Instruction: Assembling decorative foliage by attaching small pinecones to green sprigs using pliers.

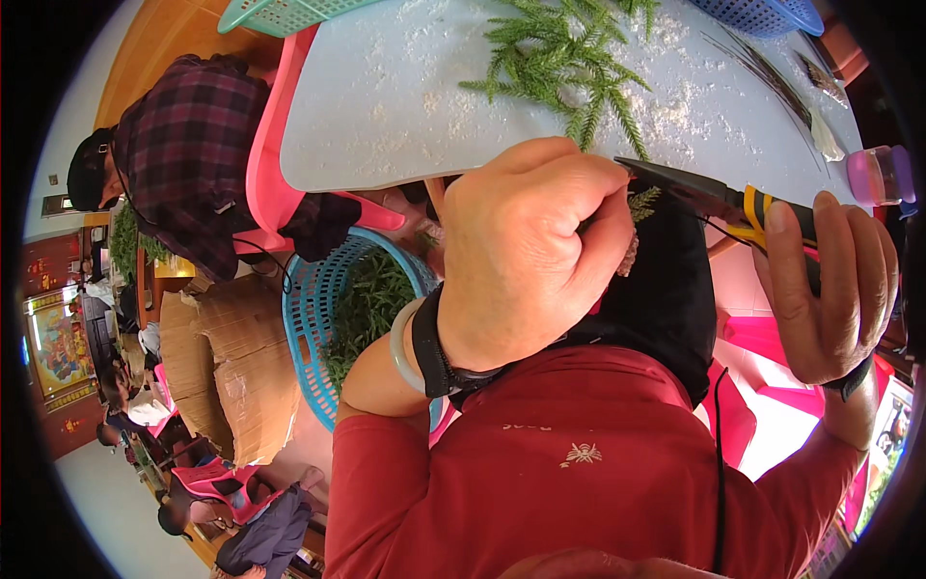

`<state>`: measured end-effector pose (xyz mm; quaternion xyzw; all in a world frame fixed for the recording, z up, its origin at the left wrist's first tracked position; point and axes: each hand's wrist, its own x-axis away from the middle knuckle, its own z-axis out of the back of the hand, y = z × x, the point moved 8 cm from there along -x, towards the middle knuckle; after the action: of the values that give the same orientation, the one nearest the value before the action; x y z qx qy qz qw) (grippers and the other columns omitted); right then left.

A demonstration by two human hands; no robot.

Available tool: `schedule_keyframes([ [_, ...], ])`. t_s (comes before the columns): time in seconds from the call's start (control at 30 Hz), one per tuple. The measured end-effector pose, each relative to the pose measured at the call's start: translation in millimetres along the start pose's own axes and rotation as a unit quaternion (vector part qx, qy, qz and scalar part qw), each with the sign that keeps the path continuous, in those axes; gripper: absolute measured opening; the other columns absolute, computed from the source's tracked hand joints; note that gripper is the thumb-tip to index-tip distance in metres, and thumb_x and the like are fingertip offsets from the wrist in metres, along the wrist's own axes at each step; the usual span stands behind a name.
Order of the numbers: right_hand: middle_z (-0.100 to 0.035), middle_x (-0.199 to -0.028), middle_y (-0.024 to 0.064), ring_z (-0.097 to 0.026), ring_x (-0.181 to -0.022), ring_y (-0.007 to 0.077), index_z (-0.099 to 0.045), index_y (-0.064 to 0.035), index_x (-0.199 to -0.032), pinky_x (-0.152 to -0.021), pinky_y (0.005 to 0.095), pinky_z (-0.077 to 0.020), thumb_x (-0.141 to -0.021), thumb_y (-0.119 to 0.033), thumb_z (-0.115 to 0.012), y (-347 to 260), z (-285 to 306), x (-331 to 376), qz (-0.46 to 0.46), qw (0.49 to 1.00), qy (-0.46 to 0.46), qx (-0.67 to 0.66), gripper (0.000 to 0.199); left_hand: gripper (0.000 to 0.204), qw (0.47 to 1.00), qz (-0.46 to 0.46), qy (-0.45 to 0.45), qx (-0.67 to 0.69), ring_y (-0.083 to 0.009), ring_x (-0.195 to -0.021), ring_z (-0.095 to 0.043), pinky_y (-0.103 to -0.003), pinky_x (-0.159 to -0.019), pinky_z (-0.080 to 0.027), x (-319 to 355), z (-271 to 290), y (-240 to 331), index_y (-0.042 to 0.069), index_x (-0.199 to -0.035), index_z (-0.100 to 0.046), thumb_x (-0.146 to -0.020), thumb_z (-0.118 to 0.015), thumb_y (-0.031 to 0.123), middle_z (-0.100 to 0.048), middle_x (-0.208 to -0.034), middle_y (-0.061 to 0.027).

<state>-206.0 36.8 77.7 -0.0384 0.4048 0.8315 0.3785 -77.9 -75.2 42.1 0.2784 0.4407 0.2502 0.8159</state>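
My left hand is closed in a fist just in front of the table edge, thumb against bent fingers. From beside and under it show the tip of a green pine sprig and a small pale brown, cone-like piece; my fist hides the rest. My right hand is wrapped around pliers with black and yellow handles. Their dark jaws point left, with the tip close to my left thumb. On the light blue table lies a pile of green pine sprigs among white flakes.
Thin dark stems and a purple-lidded jar are at the table's right. A green basket and a blue basket stand behind. To my left are a blue basket of greenery, a cardboard box and a person in plaid.
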Motion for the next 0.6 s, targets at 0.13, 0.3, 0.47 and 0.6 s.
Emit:
schedule_keyframes([
  [0.13, -0.061, -0.104, 0.0225, -0.059, -0.09, 0.0316, -0.066, 0.0021, -0.105, -0.075, 0.0402, -0.0511, -0.068, -0.009, -0.076, 0.2, -0.6, 0.0, -0.001, 1.0, 0.003, 0.007, 0.04, 0.008, 1.0, 0.002, -0.01, -0.007, -0.0217, -0.055, -0.056, -0.029, -0.052, -0.042, -0.7, -2.0, -1.5, -0.002, -0.078, -0.065, -0.07, -0.065, -0.005, -0.059, -0.063, -0.0113],
  [0.3, -0.061, -0.104, 0.0206, -0.059, -0.089, 0.0314, -0.067, 0.0017, -0.104, -0.074, 0.0395, -0.0518, -0.067, -0.009, -0.078, -2.6, 0.0, -5.5, 0.006, 1.0, 0.012, 0.009, 0.04, 0.007, 1.0, 0.016, -0.02, -0.011, -0.0221, -0.055, -0.057, -0.029, -0.052, -0.042, -0.1, -2.7, -3.2, -0.002, -0.076, -0.064, -0.07, -0.065, -0.005, -0.059, -0.063, -0.0113],
  [0.47, -0.059, -0.108, 0.0206, -0.059, -0.093, 0.0325, -0.066, 0.0031, -0.105, -0.075, 0.0403, -0.0519, -0.065, -0.008, -0.079, -0.3, -2.0, -4.2, -0.022, 0.999, -0.016, -0.024, 0.044, 0.008, 1.0, -0.007, -0.007, -0.028, -0.0213, -0.055, -0.056, -0.028, -0.052, -0.042, -1.2, -0.9, 0.0, -0.002, -0.076, -0.063, -0.069, -0.066, -0.006, -0.058, -0.062, -0.0108],
  [0.6, -0.058, -0.112, 0.0207, -0.058, -0.096, 0.0332, -0.065, 0.0043, -0.108, -0.078, 0.0412, -0.0513, -0.064, -0.007, -0.079, 0.6, -2.1, -0.2, -0.044, 0.997, -0.038, -0.046, 0.048, 0.008, 0.999, -0.014, -0.007, -0.031, -0.021, -0.055, -0.056, -0.028, -0.052, -0.042, -1.1, -2.2, 1.1, -0.002, -0.076, -0.063, -0.069, -0.066, -0.006, -0.058, -0.063, -0.0108],
])
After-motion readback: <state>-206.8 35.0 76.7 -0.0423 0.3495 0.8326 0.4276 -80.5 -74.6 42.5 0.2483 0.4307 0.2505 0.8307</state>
